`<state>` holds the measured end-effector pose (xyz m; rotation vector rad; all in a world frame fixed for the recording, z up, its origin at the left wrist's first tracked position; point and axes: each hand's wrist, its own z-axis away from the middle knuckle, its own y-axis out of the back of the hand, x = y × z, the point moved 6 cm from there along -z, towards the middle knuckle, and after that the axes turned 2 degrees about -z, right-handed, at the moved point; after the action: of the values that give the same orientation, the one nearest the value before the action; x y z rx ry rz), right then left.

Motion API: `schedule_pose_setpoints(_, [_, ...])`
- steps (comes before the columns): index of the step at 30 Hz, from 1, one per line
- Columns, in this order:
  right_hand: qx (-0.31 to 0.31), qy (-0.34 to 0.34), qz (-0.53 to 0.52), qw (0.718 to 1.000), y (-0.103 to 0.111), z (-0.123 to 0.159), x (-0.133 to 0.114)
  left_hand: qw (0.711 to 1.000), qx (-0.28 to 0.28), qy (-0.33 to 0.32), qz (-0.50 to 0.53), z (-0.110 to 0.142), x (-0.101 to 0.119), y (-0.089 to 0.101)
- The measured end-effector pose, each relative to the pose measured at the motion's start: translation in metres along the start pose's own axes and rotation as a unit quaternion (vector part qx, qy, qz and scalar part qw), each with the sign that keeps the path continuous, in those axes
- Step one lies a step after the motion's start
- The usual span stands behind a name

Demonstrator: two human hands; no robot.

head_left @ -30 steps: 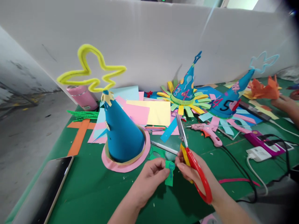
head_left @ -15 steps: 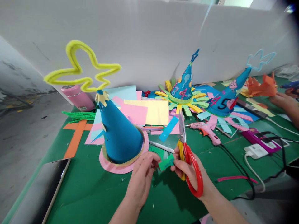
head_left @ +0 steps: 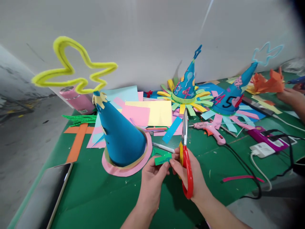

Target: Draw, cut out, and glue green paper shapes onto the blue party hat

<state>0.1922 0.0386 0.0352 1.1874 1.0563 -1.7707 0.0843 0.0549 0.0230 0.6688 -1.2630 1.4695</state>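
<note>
A small piece of green paper with a darker drawn mark is pinched between my two hands. My left hand is closed on its left end from below, thumb in front. The fingertips of my right hand touch its right end. That same hand carries scissors with red and yellow handles, blades together and pointing away from me. Left of my hands, a blue paper cone hat leans on its pink brim, topped by a yellow pipe-cleaner star.
A pink glue gun and purple power strip with cables lie right. Two decorated hats stand behind, near paper sheets. A phone lies front left. Another person's hand holds orange paper at far right.
My left hand has moved right and taken hold of the green paper's left end. The paper has turned more level and shifted slightly left. The scissors have swung more upright.
</note>
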Motion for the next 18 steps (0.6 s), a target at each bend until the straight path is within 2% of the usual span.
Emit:
schedule_pose_setpoints(6, [-0.018,0.005,-0.003,1.000,-0.004,-0.001,-0.001,0.999,0.001,0.014,0.030,-0.001,-0.002,0.001])
schedule_pose_setpoints(10, [-0.059,-0.026,-0.010,0.998,-0.002,0.003,0.000,0.998,0.000,0.030,0.060,-0.003,-0.002,0.002])
schedule_pose_setpoints(12, [-0.086,-0.050,-0.011,0.995,0.004,0.008,0.005,0.997,0.015,0.035,0.069,-0.004,-0.001,0.005])
schedule_pose_setpoints(16, [-0.077,-0.101,0.004,0.992,0.027,0.021,0.025,0.995,0.043,0.027,0.084,-0.005,0.002,0.010])
schedule_pose_setpoints(18, [-0.118,-0.122,-0.003,0.986,0.031,0.027,0.035,0.994,0.051,0.027,0.093,-0.005,0.005,0.010])
